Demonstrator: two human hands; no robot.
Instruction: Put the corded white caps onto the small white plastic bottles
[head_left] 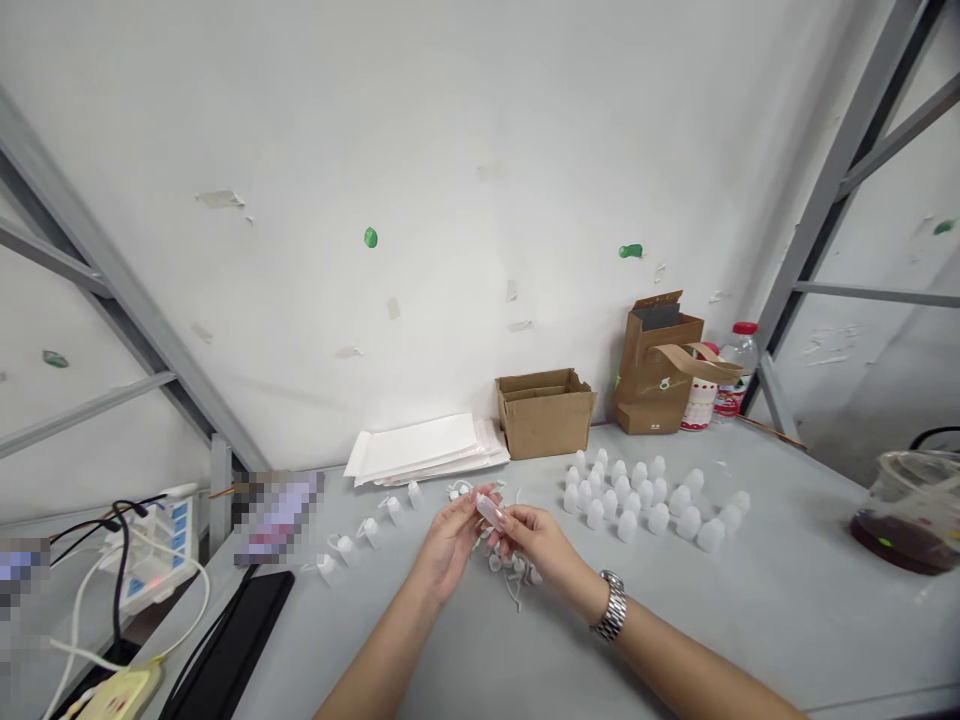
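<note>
In front of me, my left hand (pixel 448 545) and my right hand (pixel 541 545) meet with their fingertips closed around a small translucent white bottle (pixel 491 510), held tilted. Its upper end lies at the left fingers, the lower end at the right; the fingers partly cover it. Beneath and behind the hands lie loose white caps with thin straps (pixel 514 570). To the left, several small bottles with caps and straps (pixel 369 532) stand in a slanting row. Several similar bottles without visible straps (pixel 627 525) stand grouped to the right. A metal watch sits on the right wrist.
White padded envelopes (pixel 416 450) and an open cardboard box (pixel 547 425) line the wall. Beside them stand a brown paper bag (pixel 651 375) and red-capped bottles (pixel 741 360). A plastic tub of dark liquid (pixel 904 520) is far right. Power strip (pixel 161 555), cables and a black bar (pixel 232 650) lie left.
</note>
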